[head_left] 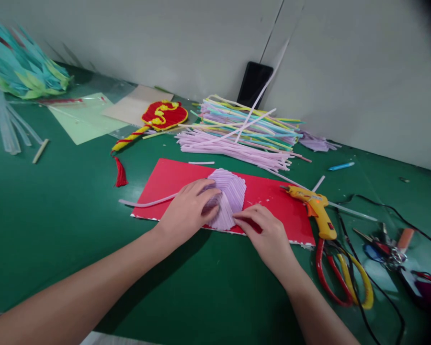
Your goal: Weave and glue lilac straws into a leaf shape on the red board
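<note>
Working over a smooth, glossy green tabletop [57, 239], facing a flat off-white wall [129, 43]. Using a rectangular red board [273, 206] with ragged white edges. Seeing behind it a thick stack of straight, fuzzy pipe cleaners [237, 153], lilac, yellow and pale blue. Having, farther left, a red fan-shaped ornament [175, 116] with yellow trim, a spirally wrapped handle and a thready tassel [120, 172]. Bending the left hand [188, 203] over the left part of a ribbed lilac panel [234, 189], fingers curving and slightly parted, thumb apart below them. Pinching with the right hand [264, 227] at the panel's lower right edge, thumb and index tips meeting; not managing to tell the exact bit between them. Having at the right a hard yellow glue gun [319, 215], nozzle reaching over the board. Supporting the panel, scalloped and close-ribbed, on the middle of the board. Seeing a thin lilac strip [149, 204] running leftward from the left hand, past the board's edge.
</note>
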A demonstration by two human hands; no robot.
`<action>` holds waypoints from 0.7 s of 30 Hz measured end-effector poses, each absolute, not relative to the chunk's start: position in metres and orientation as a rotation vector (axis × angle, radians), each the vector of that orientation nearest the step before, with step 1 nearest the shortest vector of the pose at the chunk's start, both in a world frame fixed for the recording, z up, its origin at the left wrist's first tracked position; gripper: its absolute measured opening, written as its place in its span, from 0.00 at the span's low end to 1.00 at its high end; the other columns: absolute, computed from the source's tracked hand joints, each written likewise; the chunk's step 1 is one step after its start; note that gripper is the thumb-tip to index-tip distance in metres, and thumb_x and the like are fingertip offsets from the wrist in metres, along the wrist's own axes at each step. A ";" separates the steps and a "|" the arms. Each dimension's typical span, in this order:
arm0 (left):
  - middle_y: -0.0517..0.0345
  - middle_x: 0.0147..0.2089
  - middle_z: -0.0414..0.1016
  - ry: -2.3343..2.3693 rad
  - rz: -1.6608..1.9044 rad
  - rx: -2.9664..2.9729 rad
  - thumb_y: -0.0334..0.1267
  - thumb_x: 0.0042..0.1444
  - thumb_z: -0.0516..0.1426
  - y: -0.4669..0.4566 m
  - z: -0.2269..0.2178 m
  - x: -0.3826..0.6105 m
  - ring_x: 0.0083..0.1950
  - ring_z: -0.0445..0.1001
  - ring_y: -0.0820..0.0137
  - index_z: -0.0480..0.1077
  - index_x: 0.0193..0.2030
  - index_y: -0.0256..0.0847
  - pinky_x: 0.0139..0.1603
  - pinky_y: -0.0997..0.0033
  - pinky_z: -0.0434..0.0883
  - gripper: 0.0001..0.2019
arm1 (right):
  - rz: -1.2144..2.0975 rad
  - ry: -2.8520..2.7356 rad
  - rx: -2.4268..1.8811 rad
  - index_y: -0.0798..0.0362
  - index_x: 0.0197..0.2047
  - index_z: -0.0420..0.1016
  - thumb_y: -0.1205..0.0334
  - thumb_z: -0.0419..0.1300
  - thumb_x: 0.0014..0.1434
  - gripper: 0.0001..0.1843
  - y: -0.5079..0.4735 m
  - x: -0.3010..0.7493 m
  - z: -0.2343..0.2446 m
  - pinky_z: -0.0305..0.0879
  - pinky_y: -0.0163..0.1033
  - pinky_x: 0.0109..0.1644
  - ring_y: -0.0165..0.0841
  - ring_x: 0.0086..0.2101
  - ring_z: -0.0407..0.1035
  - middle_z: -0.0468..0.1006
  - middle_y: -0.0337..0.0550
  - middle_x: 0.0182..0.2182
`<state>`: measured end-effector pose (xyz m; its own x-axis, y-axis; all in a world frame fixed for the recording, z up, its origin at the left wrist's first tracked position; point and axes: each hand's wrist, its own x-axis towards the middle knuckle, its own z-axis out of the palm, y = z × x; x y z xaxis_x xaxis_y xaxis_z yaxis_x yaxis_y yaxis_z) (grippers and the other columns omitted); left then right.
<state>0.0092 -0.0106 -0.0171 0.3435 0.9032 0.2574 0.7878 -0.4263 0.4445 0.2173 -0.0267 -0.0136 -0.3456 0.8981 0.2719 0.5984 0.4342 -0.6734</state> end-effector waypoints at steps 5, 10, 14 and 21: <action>0.48 0.59 0.67 1.535 0.669 2.423 0.35 0.60 0.53 -0.015 -0.013 0.012 0.60 0.65 0.59 0.63 0.56 0.38 0.63 0.50 0.61 0.17 | 0.671 -2.048 -1.253 0.49 0.37 0.77 0.67 0.59 0.59 0.06 -0.025 0.218 -0.015 0.69 0.39 0.42 0.33 0.36 0.71 0.76 0.41 0.33; 0.44 0.60 0.66 1.473 0.575 2.582 0.37 0.62 0.50 -0.036 -0.002 0.023 0.62 0.64 0.56 0.61 0.59 0.34 0.64 0.49 0.60 0.19 | 0.714 -2.047 -1.249 0.49 0.37 0.77 0.67 0.60 0.59 0.06 -0.024 0.219 -0.015 0.68 0.39 0.43 0.33 0.37 0.71 0.76 0.41 0.33; 0.46 0.55 0.70 1.401 0.529 2.582 0.35 0.63 0.50 -0.046 0.002 0.027 0.55 0.70 0.58 0.66 0.54 0.36 0.54 0.55 0.70 0.15 | 0.744 -2.037 -1.260 0.49 0.38 0.77 0.68 0.60 0.59 0.06 -0.024 0.219 -0.015 0.68 0.39 0.43 0.33 0.37 0.71 0.76 0.41 0.34; 0.50 0.52 0.72 1.401 0.442 2.612 0.36 0.64 0.48 -0.046 0.004 0.022 0.50 0.73 0.61 0.69 0.53 0.40 0.48 0.58 0.74 0.14 | 0.790 -2.010 -1.261 0.49 0.38 0.78 0.68 0.60 0.59 0.07 -0.023 0.220 -0.014 0.68 0.39 0.42 0.33 0.37 0.70 0.76 0.41 0.33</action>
